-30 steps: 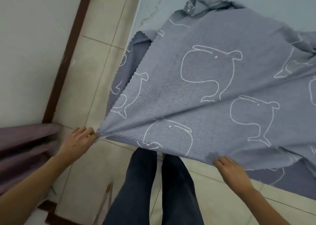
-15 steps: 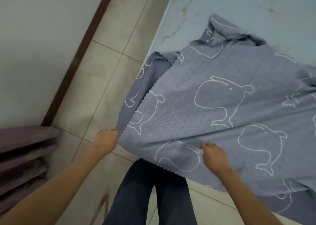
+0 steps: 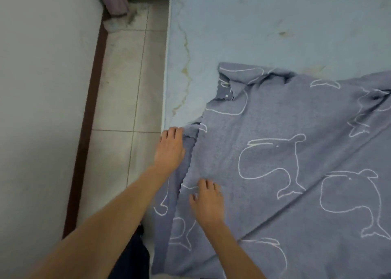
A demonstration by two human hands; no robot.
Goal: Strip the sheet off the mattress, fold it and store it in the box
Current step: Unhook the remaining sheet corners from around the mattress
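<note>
Head view: left hand [image 3: 169, 150] and right hand [image 3: 209, 203] press sheet [image 3: 275, 215], fingers [image 3: 178, 133] straight.

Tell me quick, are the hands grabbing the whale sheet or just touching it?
Left hand: open, fingers straight, resting on the edge of the sheet.
Right hand: open, flat on the sheet.

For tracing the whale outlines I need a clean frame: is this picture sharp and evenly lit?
Head view: soft all over, whale lines on the sheet slightly smeared, left hand and right hand blurred; light flat, no glare, no hard shadows.
</note>
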